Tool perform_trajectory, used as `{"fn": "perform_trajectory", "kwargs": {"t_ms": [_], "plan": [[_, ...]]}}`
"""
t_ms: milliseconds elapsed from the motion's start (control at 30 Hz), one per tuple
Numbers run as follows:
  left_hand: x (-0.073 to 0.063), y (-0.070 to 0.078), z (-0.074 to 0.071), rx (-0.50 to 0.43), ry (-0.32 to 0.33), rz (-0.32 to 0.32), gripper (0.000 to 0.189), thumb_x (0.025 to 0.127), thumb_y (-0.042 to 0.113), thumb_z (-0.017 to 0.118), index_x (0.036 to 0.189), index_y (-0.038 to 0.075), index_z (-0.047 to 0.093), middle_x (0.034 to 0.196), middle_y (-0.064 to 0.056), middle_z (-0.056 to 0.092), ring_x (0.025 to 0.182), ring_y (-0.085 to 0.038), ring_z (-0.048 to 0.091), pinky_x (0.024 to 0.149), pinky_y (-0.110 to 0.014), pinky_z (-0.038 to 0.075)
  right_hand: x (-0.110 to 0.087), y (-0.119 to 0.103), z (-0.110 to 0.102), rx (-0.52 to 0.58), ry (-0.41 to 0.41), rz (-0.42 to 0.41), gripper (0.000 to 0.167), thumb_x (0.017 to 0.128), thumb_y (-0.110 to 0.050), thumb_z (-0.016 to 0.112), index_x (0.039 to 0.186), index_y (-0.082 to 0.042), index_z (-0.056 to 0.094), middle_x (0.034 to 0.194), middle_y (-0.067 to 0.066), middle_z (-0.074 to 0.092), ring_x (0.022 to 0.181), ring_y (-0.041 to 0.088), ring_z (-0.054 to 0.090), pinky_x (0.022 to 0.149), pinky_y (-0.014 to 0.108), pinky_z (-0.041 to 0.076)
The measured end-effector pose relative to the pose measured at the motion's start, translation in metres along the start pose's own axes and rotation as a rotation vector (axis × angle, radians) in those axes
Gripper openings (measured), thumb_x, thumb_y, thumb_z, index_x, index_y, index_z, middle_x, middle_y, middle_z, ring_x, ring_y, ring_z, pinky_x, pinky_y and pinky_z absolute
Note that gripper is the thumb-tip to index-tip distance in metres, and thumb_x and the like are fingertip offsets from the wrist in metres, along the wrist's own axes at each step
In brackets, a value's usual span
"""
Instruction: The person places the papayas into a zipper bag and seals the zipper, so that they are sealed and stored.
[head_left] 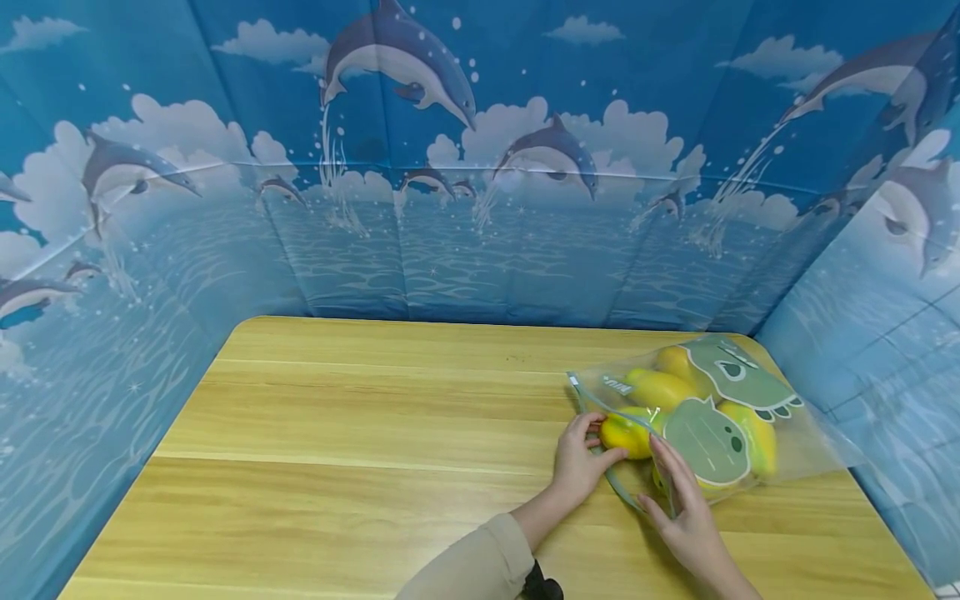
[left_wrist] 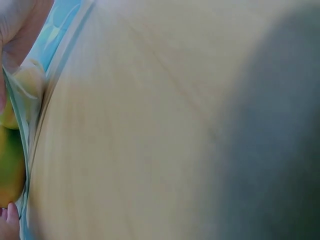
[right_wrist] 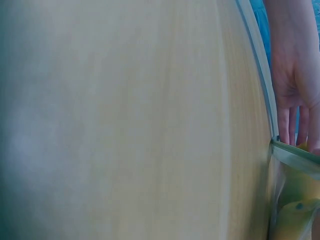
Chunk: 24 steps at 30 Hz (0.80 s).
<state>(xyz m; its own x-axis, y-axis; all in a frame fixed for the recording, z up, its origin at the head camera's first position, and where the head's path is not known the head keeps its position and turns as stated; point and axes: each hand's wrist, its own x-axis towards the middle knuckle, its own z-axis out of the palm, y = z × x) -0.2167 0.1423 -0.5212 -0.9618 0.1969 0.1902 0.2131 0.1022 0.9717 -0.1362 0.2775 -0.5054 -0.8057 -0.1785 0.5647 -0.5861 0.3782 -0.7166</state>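
On the right of the table lies a clear zip bag (head_left: 802, 454) with green dinosaur prints and a green-edged mouth facing left. Several yellow mangoes (head_left: 663, 389) show through its plastic. My left hand (head_left: 577, 462) reaches to the mouth from the left, thumb and fingers around the nearest mango (head_left: 626, 433). At the lower corner of the mouth, my right hand (head_left: 688, 521) holds the bag's edge, fingers on the upper side and thumb below. In the left wrist view, a green and orange mango (left_wrist: 11, 170) shows just inside the bag's edge.
The wooden table (head_left: 337, 433) stretches out to the left of the bag. A blue dolphin-print curtain (head_left: 465, 267) hangs behind it and along both sides. A small black object (head_left: 543, 583) shows beside the left sleeve (head_left: 480, 558) at the table's near side.
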Motion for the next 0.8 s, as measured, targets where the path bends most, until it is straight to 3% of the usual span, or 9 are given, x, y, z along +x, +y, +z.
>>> {"fn": "perform_trajectory", "kwargs": {"t_ms": [233, 467, 800], "plan": [[0.0003, 0.0006, 0.0033, -0.026, 0.02, 0.014, 0.045, 0.073, 0.015, 0.076, 0.114, 0.007, 0.059, 0.105, 0.005, 0.053, 0.096, -0.005, 0.052, 0.084, -0.016, 0.047, 0.001, -0.0004, -0.0003, -0.009, -0.005, -0.021, 0.091, 0.055, 0.04, 0.055, 0.136, 0.015, 0.022, 0.145, 0.02, 0.021, 0.133, 0.005, 0.026, 0.104, 0.013, 0.024], [0.0, 0.0017, 0.0061, 0.009, 0.062, 0.002, 0.045, 0.072, 0.022, 0.076, 0.113, 0.009, 0.059, 0.105, 0.006, 0.056, 0.094, -0.007, 0.054, 0.085, -0.02, 0.047, 0.0016, -0.0013, 0.0001, 0.015, 0.0, -0.022, 0.091, 0.054, 0.041, 0.053, 0.136, 0.015, 0.022, 0.145, 0.018, 0.022, 0.133, 0.005, 0.026, 0.104, 0.013, 0.024], [0.0008, 0.0055, 0.0091, 0.053, 0.114, 0.036, 0.042, 0.072, 0.02, 0.076, 0.11, 0.006, 0.063, 0.104, 0.002, 0.058, 0.091, -0.01, 0.055, 0.08, -0.018, 0.048, 0.0012, -0.0001, -0.0003, 0.055, 0.004, -0.005, 0.087, 0.055, 0.041, 0.052, 0.134, 0.018, 0.022, 0.142, 0.028, 0.021, 0.133, 0.006, 0.025, 0.105, 0.015, 0.024]]}}
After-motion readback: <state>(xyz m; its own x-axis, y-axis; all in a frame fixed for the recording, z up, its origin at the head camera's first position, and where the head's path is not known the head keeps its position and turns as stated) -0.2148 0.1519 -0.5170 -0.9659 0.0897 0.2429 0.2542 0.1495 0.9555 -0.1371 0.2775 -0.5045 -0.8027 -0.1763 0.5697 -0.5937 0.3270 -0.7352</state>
